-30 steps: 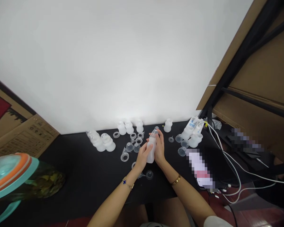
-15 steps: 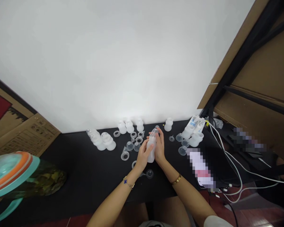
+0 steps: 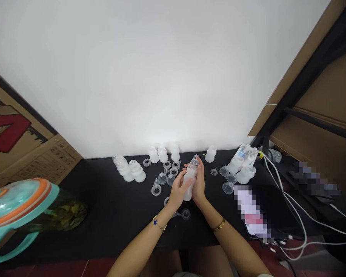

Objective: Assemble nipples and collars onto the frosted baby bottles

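A translucent white baby bottle (image 3: 188, 195) with a clear domed top (image 3: 193, 164) is held tilted above the black table, its upper end leaning away from me. My left hand (image 3: 178, 189) wraps its lower left side, thumb across the front. Around its right side curls my right hand (image 3: 200, 184), fingers up beside the clear top. Left of my hands lie several loose rings (image 3: 156, 190) and clear domed caps (image 3: 162, 178). A small clear round piece (image 3: 186, 214) rests just below my hands; another piece near my left wrist is partly hidden.
Several white bottles (image 3: 162, 154) stand along the wall, with capped ones (image 3: 138, 172) farther left. At right are open bottles (image 3: 245, 176), a clear cap (image 3: 228, 187), a phone (image 3: 252, 213) with a blurred screen and white cables (image 3: 301, 215). A teal-lidded jug (image 3: 57, 211) stands at left.
The view has swung slightly left, so the tabletop things appear farther right and more of the jug shows. Both hands keep the bottle in nearly the same grip.
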A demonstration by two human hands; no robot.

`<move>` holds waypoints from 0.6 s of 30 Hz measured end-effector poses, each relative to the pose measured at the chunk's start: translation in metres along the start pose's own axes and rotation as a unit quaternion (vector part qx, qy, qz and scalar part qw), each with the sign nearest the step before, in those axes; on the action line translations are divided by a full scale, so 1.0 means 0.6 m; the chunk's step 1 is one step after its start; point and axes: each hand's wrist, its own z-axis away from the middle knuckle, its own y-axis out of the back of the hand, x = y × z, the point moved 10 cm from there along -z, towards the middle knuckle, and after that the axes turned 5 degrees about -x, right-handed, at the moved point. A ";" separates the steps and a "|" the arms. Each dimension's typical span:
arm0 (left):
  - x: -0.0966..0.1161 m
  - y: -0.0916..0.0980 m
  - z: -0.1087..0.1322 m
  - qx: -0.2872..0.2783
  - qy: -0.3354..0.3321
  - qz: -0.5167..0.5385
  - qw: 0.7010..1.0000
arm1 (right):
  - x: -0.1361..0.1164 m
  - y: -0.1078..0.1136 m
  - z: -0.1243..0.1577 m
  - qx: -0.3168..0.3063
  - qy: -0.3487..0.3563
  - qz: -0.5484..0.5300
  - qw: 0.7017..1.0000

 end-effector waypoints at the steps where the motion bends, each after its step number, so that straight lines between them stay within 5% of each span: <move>1: 0.001 0.000 0.000 0.002 -0.002 0.003 1.000 | 0.001 0.001 0.000 0.000 -0.001 0.001 1.000; 18: 0.007 -0.003 0.004 0.005 -0.022 0.028 0.999 | -0.003 0.002 0.002 -0.004 0.001 0.013 1.000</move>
